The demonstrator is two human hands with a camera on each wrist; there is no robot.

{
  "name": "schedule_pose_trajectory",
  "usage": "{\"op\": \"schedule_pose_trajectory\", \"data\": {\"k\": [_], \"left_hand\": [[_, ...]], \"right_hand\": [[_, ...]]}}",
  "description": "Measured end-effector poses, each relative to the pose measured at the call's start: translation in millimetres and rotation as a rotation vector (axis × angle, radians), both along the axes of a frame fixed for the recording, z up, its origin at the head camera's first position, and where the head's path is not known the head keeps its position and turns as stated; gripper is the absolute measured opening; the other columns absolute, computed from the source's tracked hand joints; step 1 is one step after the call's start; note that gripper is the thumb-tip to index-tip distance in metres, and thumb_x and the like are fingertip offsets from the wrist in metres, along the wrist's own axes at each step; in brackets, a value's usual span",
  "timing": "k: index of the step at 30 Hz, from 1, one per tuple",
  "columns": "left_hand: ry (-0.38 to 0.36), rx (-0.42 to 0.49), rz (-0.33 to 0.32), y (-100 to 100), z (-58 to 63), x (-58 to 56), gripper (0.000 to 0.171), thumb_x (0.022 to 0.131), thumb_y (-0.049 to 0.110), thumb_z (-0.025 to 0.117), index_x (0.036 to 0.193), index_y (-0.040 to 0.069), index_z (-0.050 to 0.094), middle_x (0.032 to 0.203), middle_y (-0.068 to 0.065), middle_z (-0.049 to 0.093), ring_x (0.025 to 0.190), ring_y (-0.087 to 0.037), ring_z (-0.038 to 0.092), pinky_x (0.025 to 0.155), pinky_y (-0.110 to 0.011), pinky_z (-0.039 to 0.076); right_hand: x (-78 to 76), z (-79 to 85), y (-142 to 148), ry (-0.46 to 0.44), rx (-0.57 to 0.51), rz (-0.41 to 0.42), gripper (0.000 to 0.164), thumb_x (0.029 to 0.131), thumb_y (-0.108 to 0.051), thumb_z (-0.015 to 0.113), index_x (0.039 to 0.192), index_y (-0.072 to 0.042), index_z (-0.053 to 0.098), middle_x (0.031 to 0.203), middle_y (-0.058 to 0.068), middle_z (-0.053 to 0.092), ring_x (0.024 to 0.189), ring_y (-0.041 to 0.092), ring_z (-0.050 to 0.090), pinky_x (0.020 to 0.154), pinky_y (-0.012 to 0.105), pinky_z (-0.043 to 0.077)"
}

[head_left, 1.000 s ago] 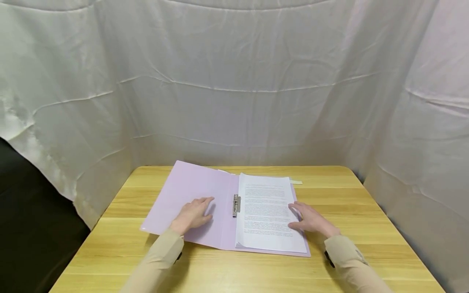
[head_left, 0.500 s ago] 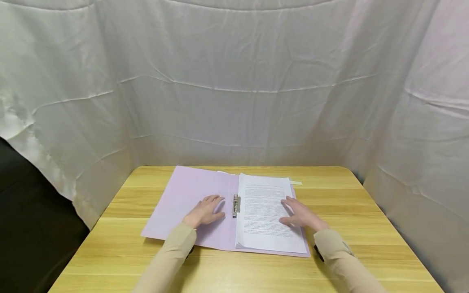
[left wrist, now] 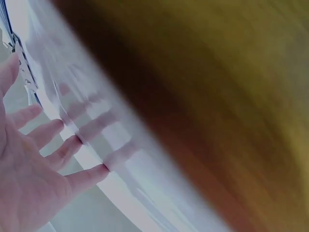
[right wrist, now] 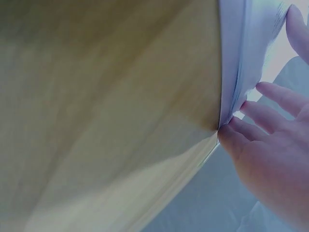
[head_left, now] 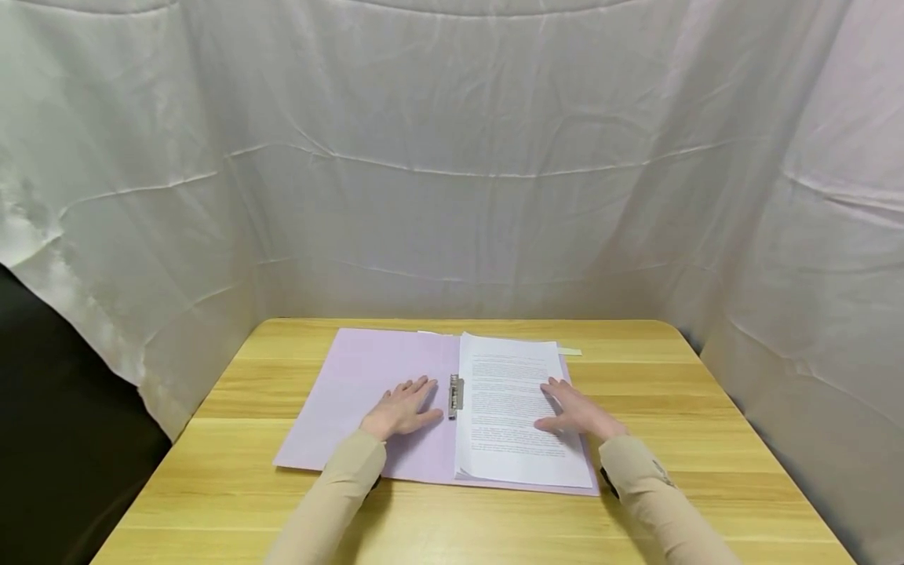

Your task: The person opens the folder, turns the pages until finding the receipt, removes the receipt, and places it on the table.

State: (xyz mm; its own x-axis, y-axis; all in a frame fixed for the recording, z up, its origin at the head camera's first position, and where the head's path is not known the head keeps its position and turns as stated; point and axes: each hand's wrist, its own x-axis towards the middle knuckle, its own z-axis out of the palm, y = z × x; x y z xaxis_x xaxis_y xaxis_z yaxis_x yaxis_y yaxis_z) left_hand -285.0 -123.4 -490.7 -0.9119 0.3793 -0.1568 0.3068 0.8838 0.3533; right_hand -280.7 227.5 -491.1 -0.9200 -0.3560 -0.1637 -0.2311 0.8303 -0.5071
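A light purple file folder (head_left: 353, 384) lies spread on the table, its cover to the left. On its right half is a stack of printed paper (head_left: 508, 463), and a metal clip (head_left: 453, 397) sits along the paper's left edge. My left hand (head_left: 402, 410) rests with spread fingers on the cover, just left of the clip; the left wrist view shows its fingertips (left wrist: 104, 170) against the glossy surface. My right hand (head_left: 579, 412) lies over the right part of the top sheet, its fingers spread. In the right wrist view those fingers (right wrist: 268, 116) touch the paper's side.
The wooden table (head_left: 452, 526) extends around the folder on all sides. A pale strip (head_left: 569, 351) sticks out past the folder's upper right corner. Grey-white cloth (head_left: 452, 196) hangs behind and at both sides, with a black area (head_left: 63, 424) at the left.
The raised folder cover has come down flatter onto the table. My left hand has moved right, toward the clip, and my right hand has shifted left over the paper.
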Motion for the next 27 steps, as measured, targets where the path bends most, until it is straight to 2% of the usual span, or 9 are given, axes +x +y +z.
{"op": "schedule_pose_trajectory", "data": {"k": [5,12,22,27], "left_hand": [[-0.028,-0.029,-0.015,1,1.6,4.4,0.077,0.098,0.050,0.057,0.158,0.010,0.032,0.166,-0.016,0.029,0.151,-0.044,0.030,0.120,-0.067,0.026],[-0.084,-0.056,-0.036,2,8.7,12.1,0.080,0.097,0.050,0.058,0.159,0.009,0.029,0.166,-0.016,0.028,0.152,-0.041,0.029,0.125,-0.057,0.025],[-0.113,-0.123,-0.036,8,20.1,29.8,0.082,0.095,0.054,0.060,0.159,0.013,0.029,0.166,-0.013,0.028,0.150,-0.043,0.031,0.117,-0.065,0.033],[-0.174,-0.118,-0.025,9,26.7,35.3,0.084,0.095,0.053,0.062,0.160,0.015,0.027,0.167,-0.013,0.027,0.151,-0.045,0.029,0.117,-0.066,0.031]], "right_hand": [[2.6,0.4,4,0.000,-0.011,0.006,0.093,0.084,-0.038,0.080,0.149,0.011,0.035,0.159,0.037,0.022,0.149,0.056,0.016,0.123,0.067,0.016],[9.5,2.3,10,0.003,-0.016,0.008,0.099,0.082,-0.048,0.080,0.150,0.010,0.036,0.159,0.036,0.024,0.148,0.057,0.019,0.121,0.068,0.018],[23.2,5.1,13,0.077,0.051,0.042,0.090,0.082,-0.036,0.082,0.145,0.013,0.041,0.154,0.038,0.034,0.143,0.057,0.030,0.118,0.067,0.026],[29.4,6.4,14,0.123,0.066,0.073,0.088,0.080,-0.035,0.084,0.142,0.014,0.045,0.150,0.038,0.041,0.139,0.057,0.038,0.115,0.067,0.032]]}}
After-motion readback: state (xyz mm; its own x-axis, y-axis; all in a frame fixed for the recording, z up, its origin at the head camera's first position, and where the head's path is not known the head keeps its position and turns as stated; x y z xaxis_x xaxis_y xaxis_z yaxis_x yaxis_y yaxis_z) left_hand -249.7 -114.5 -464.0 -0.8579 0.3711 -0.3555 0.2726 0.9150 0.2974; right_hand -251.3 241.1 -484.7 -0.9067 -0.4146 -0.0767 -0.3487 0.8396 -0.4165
